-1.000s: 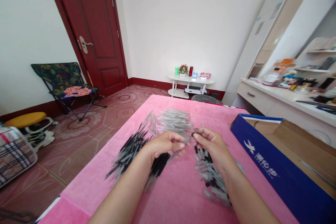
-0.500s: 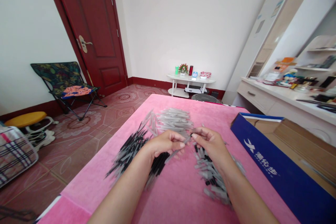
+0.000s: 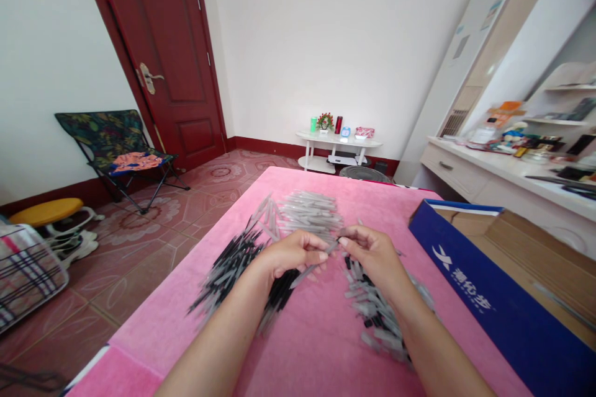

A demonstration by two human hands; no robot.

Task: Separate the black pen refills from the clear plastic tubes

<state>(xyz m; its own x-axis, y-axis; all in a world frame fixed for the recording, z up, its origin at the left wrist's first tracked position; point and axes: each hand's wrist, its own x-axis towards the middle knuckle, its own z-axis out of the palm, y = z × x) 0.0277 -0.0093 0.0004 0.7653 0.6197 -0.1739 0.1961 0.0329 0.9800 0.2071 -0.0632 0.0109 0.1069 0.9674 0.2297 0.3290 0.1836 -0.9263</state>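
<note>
Head view. The left hand [image 3: 293,254] is curled closed around a slim grey pen tube [image 3: 307,271], which slants up from below its fingers toward the right hand [image 3: 375,254]. The right hand pinches a small dark-tipped piece [image 3: 343,237] between thumb and forefinger at the tube's upper end. The two hands nearly touch above the pink-covered counter [image 3: 316,347]. Left of the hands lies a heap of black pen parts [image 3: 228,267]; beyond them, a heap of clear grey tubes [image 3: 310,214]; under the right forearm, a scatter of short grey and black pieces [image 3: 375,316]. An open blue carton [image 3: 465,291] stands at the right edge. Mating such slim parts likely calls for a steady left grip near the tube's end, with both parts on one axis and pressed straight, not at an angle. Whether the piece is seated cannot be told.
</note>
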